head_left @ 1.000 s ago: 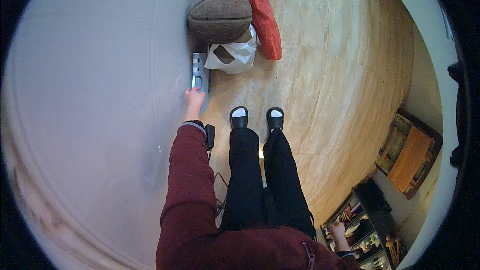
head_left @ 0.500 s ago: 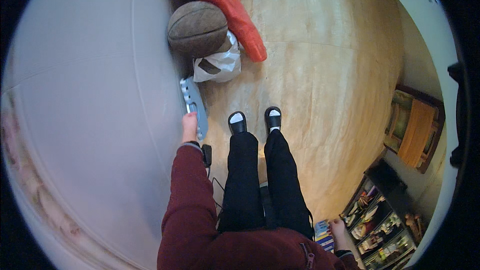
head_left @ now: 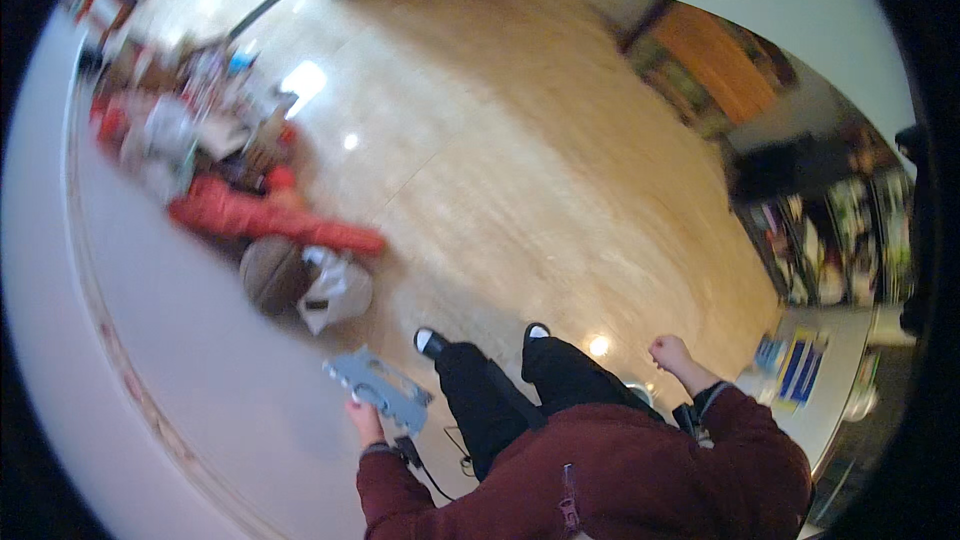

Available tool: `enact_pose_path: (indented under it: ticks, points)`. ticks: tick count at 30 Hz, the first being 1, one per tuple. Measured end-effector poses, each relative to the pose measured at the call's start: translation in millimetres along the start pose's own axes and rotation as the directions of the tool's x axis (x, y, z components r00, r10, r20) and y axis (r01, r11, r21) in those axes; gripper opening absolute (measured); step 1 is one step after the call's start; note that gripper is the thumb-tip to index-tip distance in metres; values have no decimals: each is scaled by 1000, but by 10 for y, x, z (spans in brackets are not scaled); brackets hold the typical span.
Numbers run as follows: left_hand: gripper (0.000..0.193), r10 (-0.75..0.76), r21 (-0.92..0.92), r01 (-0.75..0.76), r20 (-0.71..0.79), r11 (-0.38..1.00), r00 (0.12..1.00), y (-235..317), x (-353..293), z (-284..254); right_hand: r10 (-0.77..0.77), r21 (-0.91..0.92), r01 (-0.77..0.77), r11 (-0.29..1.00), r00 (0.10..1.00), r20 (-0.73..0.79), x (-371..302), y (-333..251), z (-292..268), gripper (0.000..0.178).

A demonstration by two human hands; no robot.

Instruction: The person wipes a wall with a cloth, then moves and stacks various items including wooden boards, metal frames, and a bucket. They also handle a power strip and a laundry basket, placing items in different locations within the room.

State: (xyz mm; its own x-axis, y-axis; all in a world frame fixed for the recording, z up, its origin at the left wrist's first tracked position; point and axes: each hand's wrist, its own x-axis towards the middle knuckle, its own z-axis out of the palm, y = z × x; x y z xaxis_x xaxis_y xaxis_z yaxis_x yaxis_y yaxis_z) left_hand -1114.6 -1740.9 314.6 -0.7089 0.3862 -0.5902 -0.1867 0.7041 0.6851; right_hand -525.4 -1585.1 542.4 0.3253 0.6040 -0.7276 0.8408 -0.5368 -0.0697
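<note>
My left hand [head_left: 366, 423] is closed on the edge of a flat light-blue plastic piece [head_left: 392, 402] with an oval handle slot and notched edges. It looks like a folded stool, but its full shape cannot be made out. The piece hangs tilted beside my left leg. My right hand [head_left: 672, 353] is out in front of my right side, curled into a loose fist with nothing visible in it. A blue, white and yellow package [head_left: 803, 368] lies on a white surface to the right of that hand, apart from it.
On the left, a brown ball [head_left: 274, 276], a white plastic bag [head_left: 338, 292] and a long red wrapped bundle [head_left: 270, 220] lie along the pale wall, with heaped clutter behind. Filled dark shelves [head_left: 830, 240] and a wooden stool [head_left: 710, 60] are at right. A black cable [head_left: 432, 480] hangs near my left forearm.
My view has swung rightward, so the ball and bundle sit farther left. The blue plastic piece is still in my left hand, tilted differently. My right hand has come forward, away from the package.
</note>
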Motion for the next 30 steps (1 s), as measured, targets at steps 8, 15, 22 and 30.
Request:
enact_pose_path:
  ticks: [8,15,22,30]
  points:
    - [29,-87,146,48,271,988,959,839,-168,752,163,206,-93,974,919,-358,134,1161,-203,19]
    - [20,-50,260,-127,581,957,812,2065,-705,1736,295,512,-126,850,918,-264,-108,1798,3,19]
    - [14,17,358,-504,803,786,596,3193,-899,3081,396,596,-118,794,845,-360,-402,1888,360,19]
    - [14,26,380,-765,888,520,459,4139,-1218,4165,616,810,-230,539,763,-193,-771,1698,650,20]
